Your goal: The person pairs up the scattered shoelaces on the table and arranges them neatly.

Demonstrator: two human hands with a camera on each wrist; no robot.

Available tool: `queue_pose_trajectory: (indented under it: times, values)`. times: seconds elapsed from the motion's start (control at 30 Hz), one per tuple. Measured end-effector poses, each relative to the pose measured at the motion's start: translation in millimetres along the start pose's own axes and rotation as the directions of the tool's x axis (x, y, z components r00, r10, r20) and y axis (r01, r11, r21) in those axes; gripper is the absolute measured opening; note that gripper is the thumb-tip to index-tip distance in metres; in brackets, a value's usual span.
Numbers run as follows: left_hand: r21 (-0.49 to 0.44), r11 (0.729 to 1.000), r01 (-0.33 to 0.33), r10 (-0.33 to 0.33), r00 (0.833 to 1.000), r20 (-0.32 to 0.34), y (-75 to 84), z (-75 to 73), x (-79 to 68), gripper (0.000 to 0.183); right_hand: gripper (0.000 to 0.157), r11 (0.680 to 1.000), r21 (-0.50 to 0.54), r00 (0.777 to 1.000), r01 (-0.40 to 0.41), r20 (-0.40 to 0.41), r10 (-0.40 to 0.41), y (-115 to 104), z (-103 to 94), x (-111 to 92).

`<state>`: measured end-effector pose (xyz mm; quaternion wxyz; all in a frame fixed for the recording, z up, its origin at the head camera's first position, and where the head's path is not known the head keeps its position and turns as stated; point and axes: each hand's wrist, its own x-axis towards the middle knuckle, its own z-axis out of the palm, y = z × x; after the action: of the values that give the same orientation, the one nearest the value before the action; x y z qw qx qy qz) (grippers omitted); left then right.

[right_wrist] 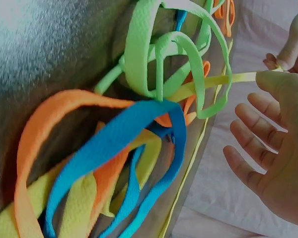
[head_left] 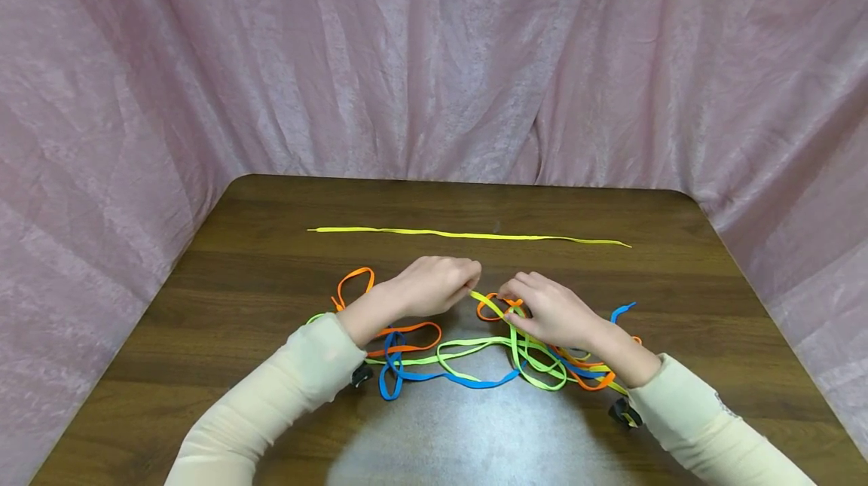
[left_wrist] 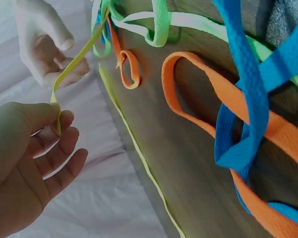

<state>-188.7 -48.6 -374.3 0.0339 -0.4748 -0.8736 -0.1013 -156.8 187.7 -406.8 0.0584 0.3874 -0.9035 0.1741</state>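
My left hand (head_left: 437, 282) pinches the end of a flat yellow shoelace (left_wrist: 72, 69) between thumb and fingertips, the other fingers loosely bent. From there the lace slants down to the right into a tangle. Close beside it is my right hand (head_left: 556, 310), fingers relaxed and apart; in the right wrist view its thumb overlaps the lace. The tangle below both hands holds a light green shoelace (right_wrist: 139, 54), a blue shoelace (head_left: 475, 383) and an orange shoelace (head_left: 426, 347), all looped over each other. More yellow lace lies in the tangle under my right wrist.
Another yellow shoelace (head_left: 468, 235) lies nearly straight across the far part of the brown wooden table (head_left: 237, 260). An orange loop (head_left: 356, 272) and a blue lace tip (head_left: 624, 310) stick out of the tangle. A pink curtain (head_left: 420, 56) hangs around the table.
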Motion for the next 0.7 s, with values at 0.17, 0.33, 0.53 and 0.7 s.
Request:
queue_pose_trajectory:
  times: [0.17,0.33,0.53,0.7]
  values:
    - [-0.007,1.000,-0.001,0.001,1.000,-0.028,0.8,-3.8,-5.2,0.016,0.023,0.998,0.056,0.998,-0.028,0.055,0.025,-6,4.9,2]
    - [-0.007,1.000,0.000,0.000,0.998,-0.060,3.4,-6.4,-10.2,0.016,0.017,0.988,0.150,0.997,-0.027,0.071,0.017,-13,11.0,6]
    - [-0.010,1.000,0.019,-0.020,0.997,-0.077,3.4,-5.7,-16.4,0.014,0.010,0.976,0.216,0.999,-0.006,0.032,-0.001,-17,15.0,12]
    - [-0.033,0.998,0.044,-0.046,0.997,-0.069,-0.7,-4.6,-23.5,0.007,0.009,0.972,0.236,1.000,0.001,0.030,-0.008,-18,11.2,14]
